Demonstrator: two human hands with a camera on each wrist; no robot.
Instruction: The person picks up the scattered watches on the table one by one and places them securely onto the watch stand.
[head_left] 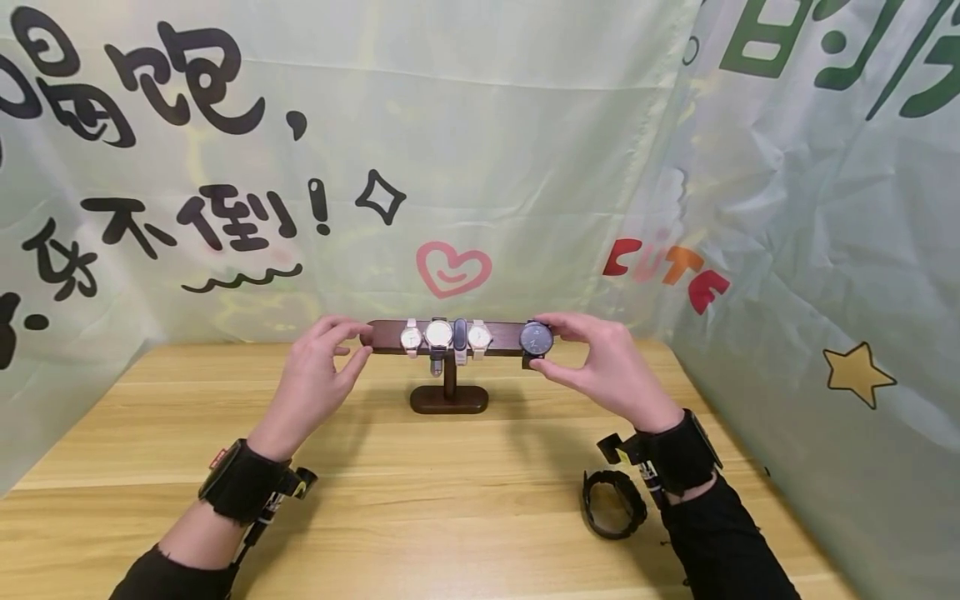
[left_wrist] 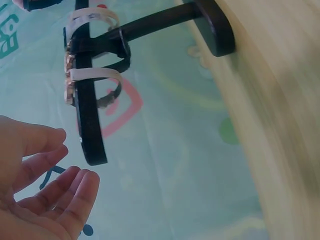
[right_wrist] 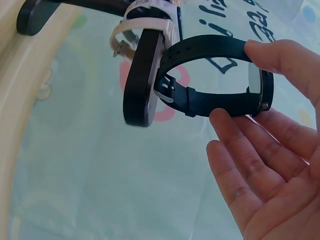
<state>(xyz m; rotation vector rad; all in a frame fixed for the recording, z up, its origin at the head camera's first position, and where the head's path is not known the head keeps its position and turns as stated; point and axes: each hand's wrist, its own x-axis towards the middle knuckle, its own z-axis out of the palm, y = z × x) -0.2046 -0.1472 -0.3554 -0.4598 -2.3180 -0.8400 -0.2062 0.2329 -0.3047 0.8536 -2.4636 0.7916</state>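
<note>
A dark brown T-shaped watch stand [head_left: 387,336] rises from an oval base. My right hand [head_left: 611,367] pinches a black wristwatch [head_left: 536,338] with a round dark dial at the bar's right end. In the right wrist view, its buckled strap [right_wrist: 210,47] forms a loop in front of the bar, not around it; thumb above, fingertips below. My left hand [head_left: 313,367] is beside the bar's left end, fingers loosely bent. The left wrist view shows a gap between those fingers and the bar [left_wrist: 92,135]. Several watches, including a pale-strapped one [head_left: 411,337], hang along its middle.
Another black watch [head_left: 637,505] lies with its strap looped on the wooden table [head_left: 420,508], near my right wrist. Printed cloth [head_left: 525,167] hangs behind the table and along its right side. Both wrists wear black bands with small cameras.
</note>
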